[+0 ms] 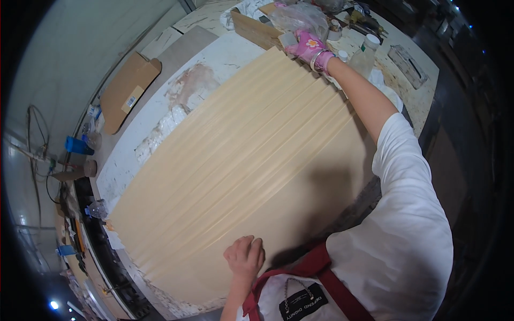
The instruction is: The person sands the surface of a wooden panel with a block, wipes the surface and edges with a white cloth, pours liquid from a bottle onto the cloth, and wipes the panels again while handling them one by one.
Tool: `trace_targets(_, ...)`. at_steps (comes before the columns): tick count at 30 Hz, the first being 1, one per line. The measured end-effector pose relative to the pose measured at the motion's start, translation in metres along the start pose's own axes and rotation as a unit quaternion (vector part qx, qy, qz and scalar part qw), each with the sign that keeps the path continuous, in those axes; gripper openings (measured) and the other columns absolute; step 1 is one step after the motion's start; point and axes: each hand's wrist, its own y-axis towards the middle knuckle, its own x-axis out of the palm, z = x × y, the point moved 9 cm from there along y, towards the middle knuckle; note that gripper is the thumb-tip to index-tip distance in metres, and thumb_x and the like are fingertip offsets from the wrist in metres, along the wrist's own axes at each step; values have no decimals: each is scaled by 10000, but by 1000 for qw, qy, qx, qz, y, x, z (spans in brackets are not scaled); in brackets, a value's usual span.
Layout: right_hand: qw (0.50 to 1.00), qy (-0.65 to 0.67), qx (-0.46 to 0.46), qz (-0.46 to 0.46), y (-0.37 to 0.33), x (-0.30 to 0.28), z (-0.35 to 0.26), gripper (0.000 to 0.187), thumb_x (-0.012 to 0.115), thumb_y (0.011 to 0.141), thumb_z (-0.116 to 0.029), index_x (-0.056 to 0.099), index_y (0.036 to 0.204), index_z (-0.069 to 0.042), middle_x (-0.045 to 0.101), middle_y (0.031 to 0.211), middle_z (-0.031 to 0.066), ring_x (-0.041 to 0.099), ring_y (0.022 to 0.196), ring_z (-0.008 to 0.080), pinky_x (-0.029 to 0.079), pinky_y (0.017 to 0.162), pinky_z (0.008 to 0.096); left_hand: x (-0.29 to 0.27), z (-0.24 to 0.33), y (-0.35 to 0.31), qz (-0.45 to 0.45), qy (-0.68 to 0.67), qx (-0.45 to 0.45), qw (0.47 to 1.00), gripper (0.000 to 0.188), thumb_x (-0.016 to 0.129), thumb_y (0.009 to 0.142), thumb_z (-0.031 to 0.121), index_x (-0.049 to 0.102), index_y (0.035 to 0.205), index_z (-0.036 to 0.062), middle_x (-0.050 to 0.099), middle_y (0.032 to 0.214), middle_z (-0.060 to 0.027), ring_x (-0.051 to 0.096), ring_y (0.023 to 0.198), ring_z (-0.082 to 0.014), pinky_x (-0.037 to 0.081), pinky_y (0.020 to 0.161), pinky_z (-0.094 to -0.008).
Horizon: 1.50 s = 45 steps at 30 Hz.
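Observation:
A large pale wooden panel (230, 155) with long ridges and grooves lies before me, its near strip smooth. My left hand (245, 257), bare, rests on that smooth strip close to the near edge. Its fingers are curled together, and nothing shows in them. My right arm stretches to the panel's far right end. There my right hand (310, 48), in a pink glove with a flower on it, is closed on a small pale grey pad (288, 40). The pad sits by the panel's far corner; its exact kind I cannot make out.
Beyond the panel are a cardboard piece (254, 31), a clear plastic bag (302, 18) and a white-capped bottle (367, 53). A grey rectangular tool (408, 67) lies farther right. At left stand a brown cardboard sheet (128, 93) and a blue cup (79, 145).

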Motion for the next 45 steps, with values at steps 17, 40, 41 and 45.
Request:
trace_targets(17,998,34,30,-46,7,8,8,696,764,754,-433,572,1258,8,656,1165,256,638,1089,379,498,942,401,2,-1,-3,-12,3,-2,1000,275,731,710,99,699,969,186,614,1096,5,616,961,-189,380,825,-349)
trace_targets(40,799,66,-552,-228,-294,133,-349,267,664,747,-139,666,989,-26,685,874,176,694,811,371,563,719,459,2,-1,-2,-15,-21,6,1000,282,717,695,94,702,968,160,623,1066,-23,636,944,-219,404,798,-359)
trace_targets(41,830,15,-511,-221,-271,137,-333,213,649,763,-139,657,951,-40,681,874,171,695,813,343,561,709,454,2,-2,-2,-13,-27,4,1000,282,718,693,93,702,967,159,625,1060,-24,641,930,-222,406,791,-358)
trace_targets(45,928,13,-351,-128,-128,64,-213,122,641,796,-183,667,790,-64,686,808,168,681,725,337,547,658,453,4,-3,-5,-18,-37,6,999,312,729,655,63,699,959,127,627,1072,-53,607,966,-266,420,832,-389)
